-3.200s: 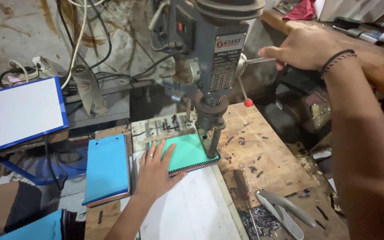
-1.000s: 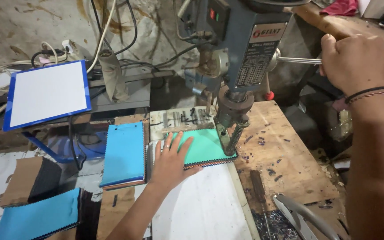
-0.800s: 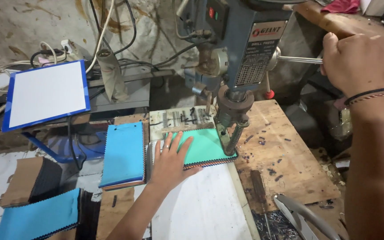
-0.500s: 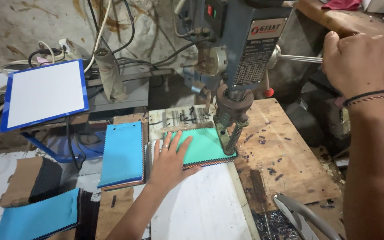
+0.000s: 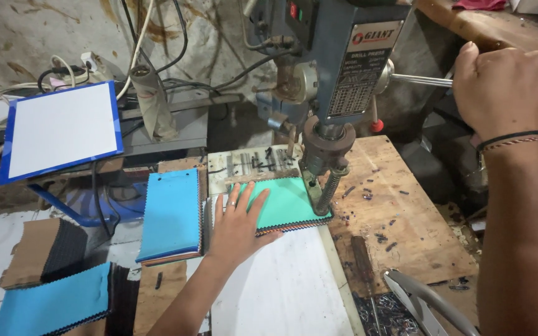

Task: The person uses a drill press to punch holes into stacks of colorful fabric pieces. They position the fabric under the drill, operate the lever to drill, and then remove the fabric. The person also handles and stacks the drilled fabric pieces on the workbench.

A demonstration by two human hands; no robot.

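Note:
My left hand (image 5: pixel 239 219) lies flat, fingers spread, on a teal stack of fabric swatches (image 5: pixel 287 202) that sits on the drill table. The drill press (image 5: pixel 337 68) stands over the stack's right edge, its chuck and bit (image 5: pixel 326 186) down at the stack. My right hand (image 5: pixel 505 90) is closed around the press's feed handle (image 5: pixel 418 79) at the upper right; a dark band circles that wrist.
A second blue swatch stack (image 5: pixel 172 214) lies left of my hand. A white board with blue edge (image 5: pixel 62 129) leans at the far left. Another blue swatch stack (image 5: pixel 54 305) lies at the bottom left. The wooden bench (image 5: pixel 406 218) carries small dark chips; metal shears (image 5: pixel 424 302) rest at the bottom right.
My hands hold the same places throughout. The view has shifted slightly, and the chuck sits a little lower on the stack than 3.2 s ago.

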